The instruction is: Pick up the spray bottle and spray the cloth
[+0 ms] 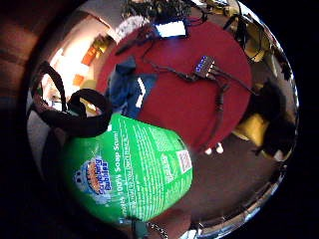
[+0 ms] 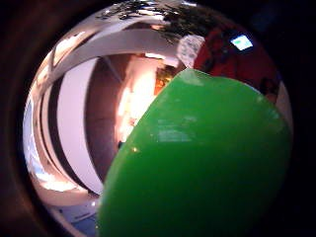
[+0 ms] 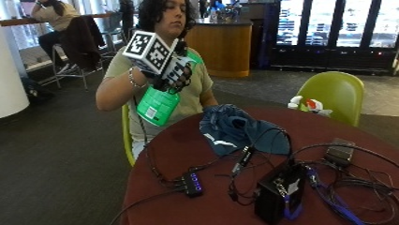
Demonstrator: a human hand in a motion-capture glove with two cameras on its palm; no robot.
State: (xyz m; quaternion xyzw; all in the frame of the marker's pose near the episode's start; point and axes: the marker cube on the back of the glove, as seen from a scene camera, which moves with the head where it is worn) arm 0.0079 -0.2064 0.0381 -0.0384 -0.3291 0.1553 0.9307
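Note:
My gloved right hand (image 3: 169, 74) grips a green spray bottle (image 3: 158, 105) and holds it up in the air at chest height, above the table's far left edge. The bottle's printed label (image 1: 130, 172) fills much of the little finger side palm view, and its plain green body (image 2: 202, 163) fills the thumb side palm view. A dark blue cloth (image 3: 235, 130) lies crumpled on the round red table (image 3: 181, 154), below and to the right of the bottle; from the palm the cloth (image 1: 127, 87) shows beyond the bottle. The bottle's nozzle is hidden by the hand.
A black box (image 3: 278, 193), a small hub (image 3: 192, 183) and many cables (image 3: 349, 187) cover the table's near half. A phone with a lit screen (image 1: 171, 29) lies on the table. A green chair (image 3: 333, 93) stands behind the table, with a white and red object (image 3: 306, 104) at its edge.

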